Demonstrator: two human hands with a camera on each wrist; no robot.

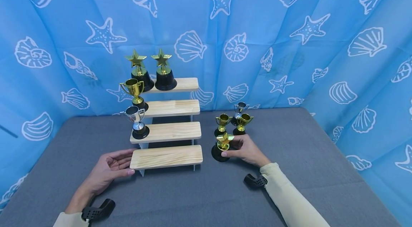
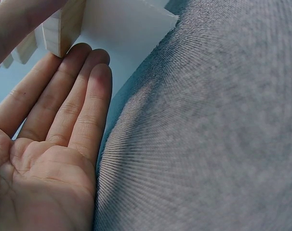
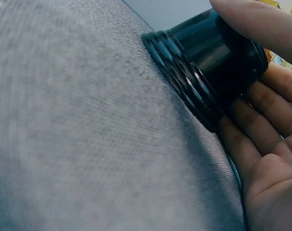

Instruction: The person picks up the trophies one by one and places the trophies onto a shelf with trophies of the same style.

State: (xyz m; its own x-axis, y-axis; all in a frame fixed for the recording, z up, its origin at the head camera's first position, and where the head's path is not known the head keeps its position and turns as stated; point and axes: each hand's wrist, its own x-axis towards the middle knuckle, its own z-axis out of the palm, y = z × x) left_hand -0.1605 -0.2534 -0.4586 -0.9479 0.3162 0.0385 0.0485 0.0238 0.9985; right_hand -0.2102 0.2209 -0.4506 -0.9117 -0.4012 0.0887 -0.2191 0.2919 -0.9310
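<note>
At the left end of a stepped wooden rack's lowest shelf (image 1: 165, 157), my left hand (image 1: 107, 169) has its fingers straight, with fingertips right at the shelf end. The left wrist view shows its palm (image 2: 49, 178) holding nothing. To the right of the rack, my right hand (image 1: 246, 152) grips a gold star trophy (image 1: 223, 142) by its black base (image 3: 213, 57), thumb on one side and fingers on the other. The base's ribbed rim is close over the grey cloth. Part of the star is hidden in the right wrist view.
Two star trophies (image 1: 165, 78) stand on the top shelf. Below at the left ends are a gold cup (image 1: 133, 89) and a silver cup (image 1: 135, 118). Behind my right hand stand two gold cups (image 1: 243, 121) and a silver cup (image 1: 239, 107). A blue curtain (image 1: 222, 34) hangs behind.
</note>
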